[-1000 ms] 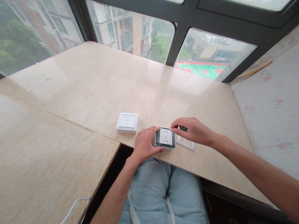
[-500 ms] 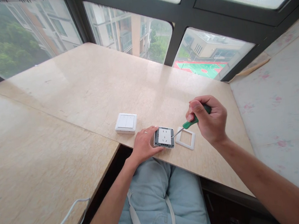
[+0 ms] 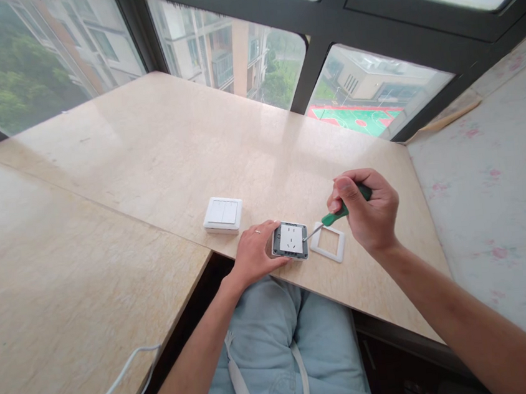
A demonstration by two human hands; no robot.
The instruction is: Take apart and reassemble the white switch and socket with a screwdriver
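My left hand (image 3: pixel 258 251) grips a wall socket (image 3: pixel 290 239) by its left side, thumb at the near edge and fingers at the far edge. The socket lies face up near the table's front edge, its grey mounting frame exposed around the white face. In my right hand (image 3: pixel 371 207) is a screwdriver (image 3: pixel 335 216) with a green handle, fingers wrapped round it. Its shaft slants down to the left, and the tip meets the right side of the socket's grey frame. A white cover frame (image 3: pixel 340 248) lies flat just right of the socket, partly under the screwdriver.
A white double light switch (image 3: pixel 223 215) sits left of the socket, beyond my left hand. The pale table (image 3: pixel 145 147) reaches back to dark-framed windows. A white cable (image 3: pixel 117 381) crosses the table at lower left. Flowered wallpaper (image 3: pixel 502 197) covers the right wall.
The view has shifted very slightly. Both hands keep their grips, and the screwdriver's tip stays at the socket's right side.
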